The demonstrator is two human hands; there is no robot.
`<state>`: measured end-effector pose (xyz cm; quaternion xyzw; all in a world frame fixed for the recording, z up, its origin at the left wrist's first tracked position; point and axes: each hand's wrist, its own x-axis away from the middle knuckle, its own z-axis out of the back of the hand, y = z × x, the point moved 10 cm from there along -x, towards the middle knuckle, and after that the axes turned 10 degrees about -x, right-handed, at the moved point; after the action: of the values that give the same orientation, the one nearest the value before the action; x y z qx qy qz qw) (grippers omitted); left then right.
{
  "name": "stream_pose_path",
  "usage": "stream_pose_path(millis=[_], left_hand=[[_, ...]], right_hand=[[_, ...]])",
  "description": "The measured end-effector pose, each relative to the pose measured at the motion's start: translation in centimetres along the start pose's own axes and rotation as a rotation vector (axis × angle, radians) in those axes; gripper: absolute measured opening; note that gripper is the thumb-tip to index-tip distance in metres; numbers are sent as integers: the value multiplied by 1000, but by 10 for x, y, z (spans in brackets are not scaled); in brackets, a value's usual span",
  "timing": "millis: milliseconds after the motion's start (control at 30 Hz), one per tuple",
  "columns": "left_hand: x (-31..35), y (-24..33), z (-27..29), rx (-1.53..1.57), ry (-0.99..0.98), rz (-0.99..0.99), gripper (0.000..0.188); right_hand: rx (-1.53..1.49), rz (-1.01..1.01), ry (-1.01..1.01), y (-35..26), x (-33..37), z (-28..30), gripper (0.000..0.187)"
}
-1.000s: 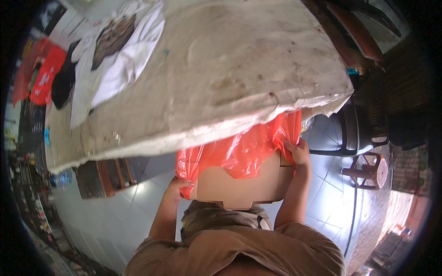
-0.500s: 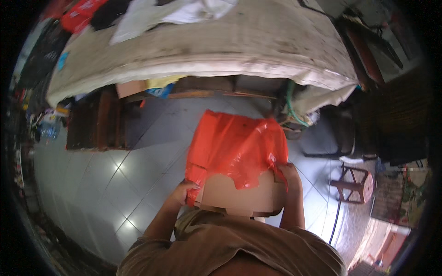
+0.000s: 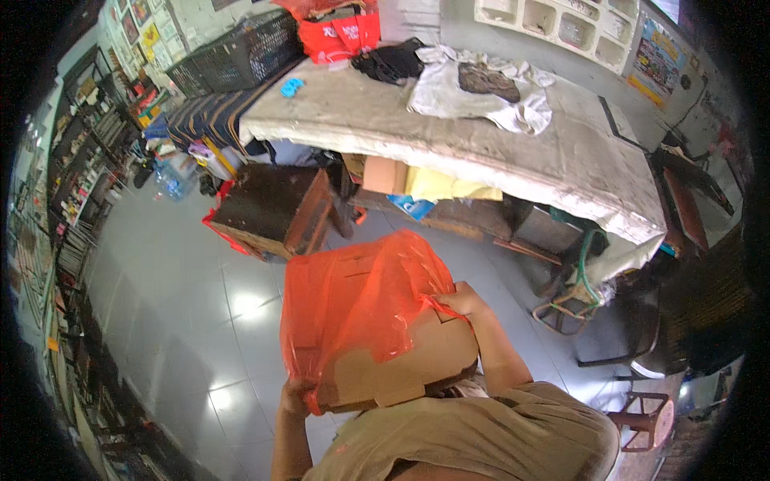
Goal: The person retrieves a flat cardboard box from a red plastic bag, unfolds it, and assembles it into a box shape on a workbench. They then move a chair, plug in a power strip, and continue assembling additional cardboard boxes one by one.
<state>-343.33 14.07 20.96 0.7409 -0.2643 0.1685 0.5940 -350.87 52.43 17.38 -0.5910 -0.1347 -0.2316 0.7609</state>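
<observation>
In front of my body is a brown cardboard box (image 3: 393, 361), partly inside a thin red plastic bag (image 3: 353, 293). The bag covers the far part of the box; the near edge and a cardboard flap stick out bare, close to my shirt. My left hand (image 3: 297, 396) is closed on the bag's rim at the box's near left corner. At the right side, my right hand (image 3: 460, 301) pinches the other side of the bag's opening. The red film is stretched and creased between the two hands, and the cardboard shows through it.
Ahead stands a long table (image 3: 593, 160) under a stained pale cover, with a white cloth (image 3: 481, 96) and a red bag (image 3: 341, 36) on it. A dark wooden stool (image 3: 269, 208) is beyond the box on the left. At right are a plastic stool (image 3: 646, 421) and a chair (image 3: 622, 341).
My view has swung left and up, bringing the wall and table top into sight. The box and bag now sit tilted, left side nearer me. Both hands keep their hold on the bag.
</observation>
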Motion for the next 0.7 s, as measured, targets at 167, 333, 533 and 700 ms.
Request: stream_pose_path(millis=[167,333,533,700], left_hand=[[4,77,-10,123,146,-461,47],[-28,124,-25,161,253,-451,44],[-102,145,-40,199,193,-357,40],[-186,156,-48,252,136,-250,37]], right_hand=[[-232,264,-94,-130,-21,-3,46],[-153,498,-5,-219,-34,60,41],[-329,664,9,-279,-64,101,40],[-332,750,24,-313,-118,111,38]])
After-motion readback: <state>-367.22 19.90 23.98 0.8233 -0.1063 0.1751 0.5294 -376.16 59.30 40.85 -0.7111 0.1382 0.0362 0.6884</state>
